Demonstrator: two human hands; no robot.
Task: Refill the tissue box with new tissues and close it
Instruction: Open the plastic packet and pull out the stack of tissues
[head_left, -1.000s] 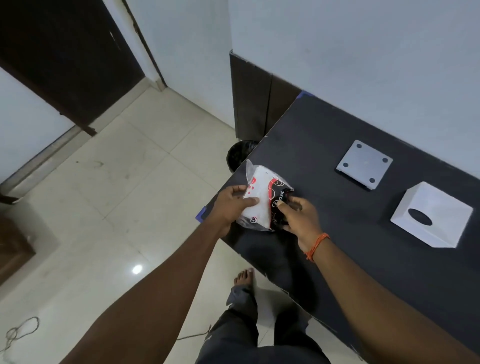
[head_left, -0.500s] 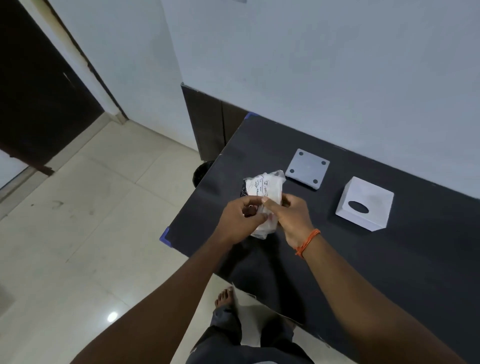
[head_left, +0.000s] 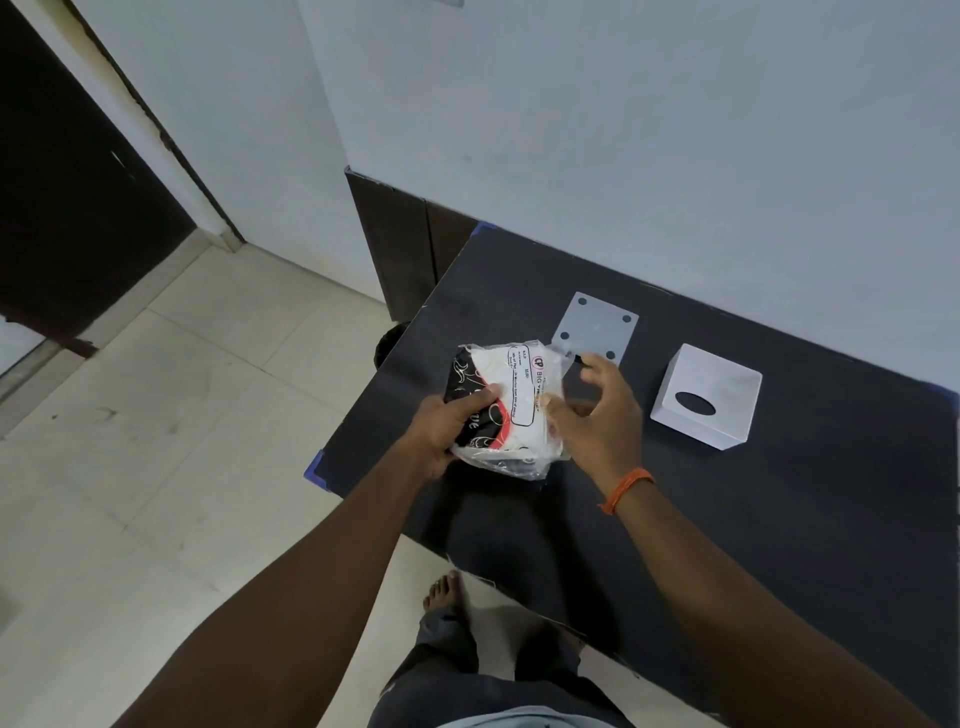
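Since half a second ago, the right hand (head_left: 597, 415) has let its fingers spread wide, thumb touching the crinkly clear plastic pack of white tissues (head_left: 506, 402) at the frame's middle. Left hand (head_left: 441, 431) grips the pack from below, above the black table (head_left: 779, 519). Farther right sits the white square tissue box (head_left: 706, 397), hole up. Beyond the pack lies its flat grey square base plate (head_left: 595, 327).

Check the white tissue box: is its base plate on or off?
Off. The base plate lies flat on the table, apart from the tissue box, which stands oval slot up.
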